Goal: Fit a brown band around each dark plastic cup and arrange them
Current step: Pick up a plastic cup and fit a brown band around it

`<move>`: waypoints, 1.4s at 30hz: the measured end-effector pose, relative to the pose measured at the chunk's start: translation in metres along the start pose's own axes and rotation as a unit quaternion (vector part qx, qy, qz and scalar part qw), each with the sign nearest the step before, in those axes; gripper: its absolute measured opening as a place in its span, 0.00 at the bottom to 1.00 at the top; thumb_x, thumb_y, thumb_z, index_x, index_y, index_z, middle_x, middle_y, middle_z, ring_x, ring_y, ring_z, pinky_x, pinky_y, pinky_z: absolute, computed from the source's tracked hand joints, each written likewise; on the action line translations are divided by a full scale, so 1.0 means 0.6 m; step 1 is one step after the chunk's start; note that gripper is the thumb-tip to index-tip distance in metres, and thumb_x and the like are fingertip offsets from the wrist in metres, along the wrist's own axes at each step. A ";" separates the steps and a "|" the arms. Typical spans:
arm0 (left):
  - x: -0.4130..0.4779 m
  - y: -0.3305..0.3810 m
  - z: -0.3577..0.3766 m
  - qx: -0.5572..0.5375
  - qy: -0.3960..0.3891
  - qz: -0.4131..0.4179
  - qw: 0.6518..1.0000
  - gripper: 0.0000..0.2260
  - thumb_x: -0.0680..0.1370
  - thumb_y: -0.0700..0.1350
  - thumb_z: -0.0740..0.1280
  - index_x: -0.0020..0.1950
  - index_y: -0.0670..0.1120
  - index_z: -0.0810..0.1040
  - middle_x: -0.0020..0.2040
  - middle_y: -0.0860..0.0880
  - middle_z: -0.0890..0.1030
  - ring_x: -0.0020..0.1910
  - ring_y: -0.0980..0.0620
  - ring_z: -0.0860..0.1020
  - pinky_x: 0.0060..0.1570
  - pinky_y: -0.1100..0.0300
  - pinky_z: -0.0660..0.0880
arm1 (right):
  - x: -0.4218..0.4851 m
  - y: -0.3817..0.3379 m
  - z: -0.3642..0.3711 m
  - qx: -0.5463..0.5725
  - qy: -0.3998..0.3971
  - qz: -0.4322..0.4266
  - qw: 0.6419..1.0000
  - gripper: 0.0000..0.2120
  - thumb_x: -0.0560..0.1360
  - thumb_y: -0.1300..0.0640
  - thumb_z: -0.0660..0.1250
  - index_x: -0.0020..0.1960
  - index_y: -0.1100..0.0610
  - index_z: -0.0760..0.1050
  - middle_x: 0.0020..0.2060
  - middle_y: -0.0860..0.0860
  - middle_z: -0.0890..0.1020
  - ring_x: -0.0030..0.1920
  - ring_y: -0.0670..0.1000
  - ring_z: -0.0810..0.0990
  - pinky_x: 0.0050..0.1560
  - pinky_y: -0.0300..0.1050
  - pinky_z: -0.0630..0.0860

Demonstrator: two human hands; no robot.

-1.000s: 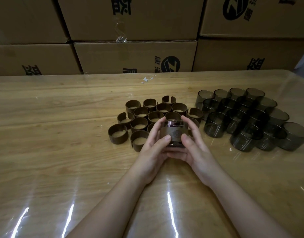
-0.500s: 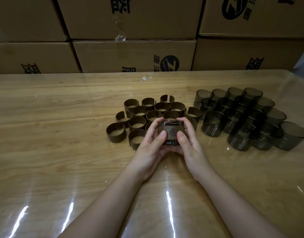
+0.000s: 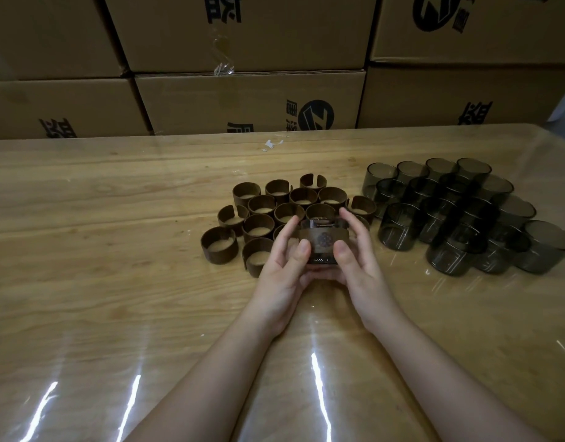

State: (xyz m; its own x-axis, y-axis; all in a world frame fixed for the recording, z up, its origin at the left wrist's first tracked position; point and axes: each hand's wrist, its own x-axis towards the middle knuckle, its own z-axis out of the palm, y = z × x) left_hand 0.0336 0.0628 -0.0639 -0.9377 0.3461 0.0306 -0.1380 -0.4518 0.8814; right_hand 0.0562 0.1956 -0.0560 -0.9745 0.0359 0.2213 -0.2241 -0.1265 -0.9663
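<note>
**Bands in the middle, cups to the right**

On the bench [image 3: 115, 282], a cluster of loose bands [image 3: 262, 215] stands near the centre. A group of cups [image 3: 466, 218] stands just beside it on the right. At the near edge of the bands, the left hand [image 3: 284, 266] and right hand [image 3: 360, 266] hold a banded cup [image 3: 322, 242] between them. Stacked boxes [image 3: 242, 100] rise behind the bench's far edge.

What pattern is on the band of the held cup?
A dark round emblem on the brown band, head view.
</note>
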 end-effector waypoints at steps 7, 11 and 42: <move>0.000 0.001 -0.005 0.044 0.003 0.005 0.999 0.21 0.80 0.46 0.60 0.73 0.47 0.68 0.64 0.44 0.79 0.64 0.45 0.77 0.60 0.54 0.74 | 0.002 0.003 -0.004 0.040 0.044 0.041 0.997 0.29 0.70 0.46 0.64 0.69 0.51 0.65 0.57 0.56 0.79 0.47 0.52 0.85 0.41 0.40 0.81; 0.002 0.001 -0.001 0.054 0.021 0.007 0.998 0.24 0.79 0.50 0.61 0.75 0.50 0.66 0.66 0.45 0.78 0.65 0.46 0.76 0.64 0.52 0.73 | 0.007 0.007 -0.008 0.029 0.051 0.056 0.997 0.32 0.70 0.45 0.64 0.69 0.59 0.67 0.52 0.53 0.84 0.49 0.52 0.85 0.44 0.42 0.82; -0.011 0.002 -0.008 0.013 0.105 0.017 0.994 0.26 0.74 0.46 0.65 0.70 0.40 0.68 0.63 0.36 0.78 0.61 0.39 0.78 0.64 0.47 0.73 | 0.001 0.018 -0.006 0.040 0.049 0.034 0.997 0.22 0.67 0.51 0.74 0.60 0.45 0.75 0.51 0.44 0.82 0.47 0.47 0.84 0.39 0.37 0.78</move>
State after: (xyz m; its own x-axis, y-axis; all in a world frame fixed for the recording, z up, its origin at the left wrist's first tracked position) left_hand 0.0380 0.0557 -0.0653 -0.9881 0.1493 -0.0357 -0.0986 -0.4388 0.8931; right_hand 0.0531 0.1977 -0.0670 -0.9830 0.1209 0.1385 -0.1618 -0.2114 -0.9639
